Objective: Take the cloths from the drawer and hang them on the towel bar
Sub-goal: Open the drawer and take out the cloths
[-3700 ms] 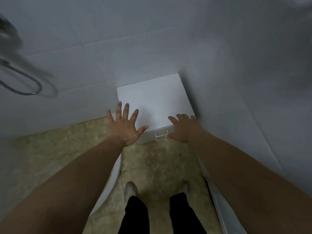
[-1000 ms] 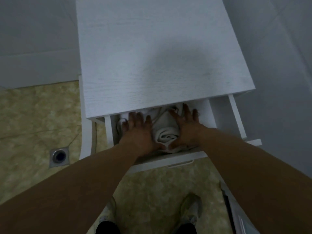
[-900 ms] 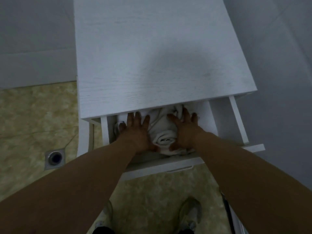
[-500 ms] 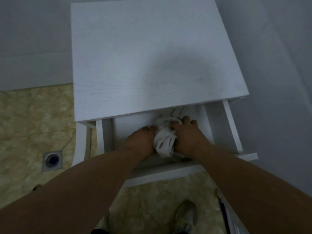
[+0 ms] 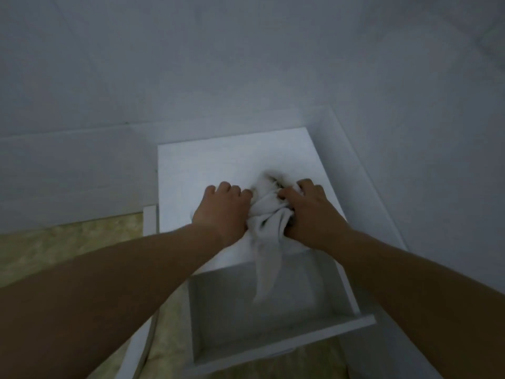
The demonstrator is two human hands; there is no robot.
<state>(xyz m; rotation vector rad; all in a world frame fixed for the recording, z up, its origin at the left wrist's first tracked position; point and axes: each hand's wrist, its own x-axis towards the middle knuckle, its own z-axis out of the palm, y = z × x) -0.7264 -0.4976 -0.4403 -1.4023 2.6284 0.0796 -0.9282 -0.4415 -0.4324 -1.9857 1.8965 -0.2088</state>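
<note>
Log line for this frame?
phase: cloths pickup | left hand: grips cloths | right hand: grips cloths | cloths: bunched, tail hanging over open drawer | towel bar: not in view

1. I see my bare left hand (image 5: 221,212) knuckles-up, fingers curled under, gripping the left side of a bunched white cloth (image 5: 266,217)
2. My bare right hand (image 5: 310,212) mirrors it, fingers curled into the cloth's right side
3. My left forearm (image 5: 123,274) and right forearm (image 5: 396,277) reach forward from the lower corners and converge, wrists straight, with only the cloth between the hands
</note>
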